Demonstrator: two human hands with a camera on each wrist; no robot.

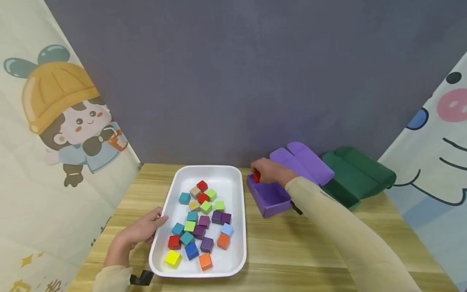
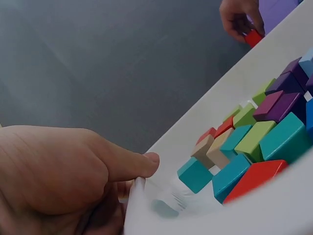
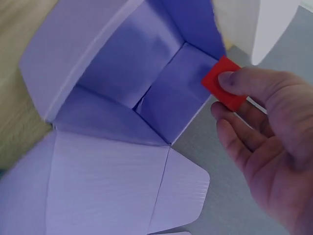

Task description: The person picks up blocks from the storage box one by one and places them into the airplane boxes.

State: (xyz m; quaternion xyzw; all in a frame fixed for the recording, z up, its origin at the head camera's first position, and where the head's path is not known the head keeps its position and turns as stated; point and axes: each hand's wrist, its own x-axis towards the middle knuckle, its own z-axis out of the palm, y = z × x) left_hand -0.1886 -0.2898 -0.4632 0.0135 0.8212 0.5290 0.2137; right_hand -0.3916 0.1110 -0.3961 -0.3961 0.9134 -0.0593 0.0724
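Observation:
My right hand (image 1: 269,170) pinches a red cube (image 3: 225,83) between thumb and fingers at the far left corner of a purple box (image 1: 270,211). That box stands with its lid folded back, and the right wrist view shows no objects on the part of its floor in sight. My left hand (image 1: 143,227) grips the left rim of a white tray (image 1: 239,259), thumb (image 2: 142,164) over the edge and the other fingers mostly hidden beneath. Inside the tray lie several cubes in mixed colours, among them a yellow cube (image 1: 173,258) and a blue cube (image 1: 191,251).
To the right of the purple box, a dark green box (image 1: 359,174) lies with its lid open, partly hidden by the purple lid (image 1: 304,162) and my right arm. A grey wall (image 1: 233,81) rises behind the wooden table (image 1: 277,259). Printed cloths hang at both sides.

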